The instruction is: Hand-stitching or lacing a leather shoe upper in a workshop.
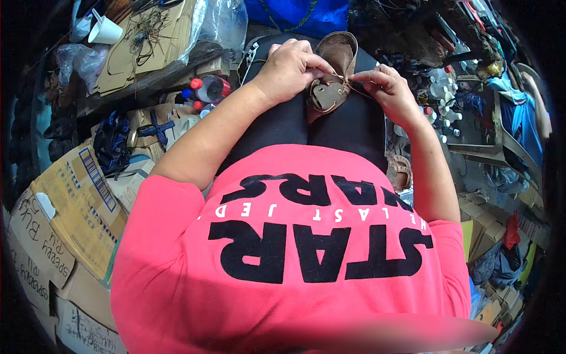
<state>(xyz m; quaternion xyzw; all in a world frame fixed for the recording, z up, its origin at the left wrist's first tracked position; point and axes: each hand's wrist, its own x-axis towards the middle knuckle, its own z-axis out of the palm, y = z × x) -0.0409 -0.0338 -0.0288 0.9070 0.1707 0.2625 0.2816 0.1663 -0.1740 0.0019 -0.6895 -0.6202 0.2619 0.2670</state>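
Note:
A brown moccasin-style shoe (340, 52) rests between my thighs, its sole end pointing away from me and its toe part nearer. A thin tan lace (345, 78) crosses over its opening. Pinched at the left side of that lace is my left hand (293, 69), thumb and forefinger together above the shoe. From the other side my right hand (390, 93) grips the lace between thumb and forefinger, close to the shoe's right edge. A second brown shoe (400, 172) lies beside my right thigh, partly hidden by my arm.
Stacked cardboard (127, 65) with a bundle of dark laces lies at the upper left. Bottles with red caps (212, 89) stand near my left forearm. Cardboard boxes (82, 194) fill the left, small white bottles (443, 97) the right. A blue bag (303, 15) is ahead.

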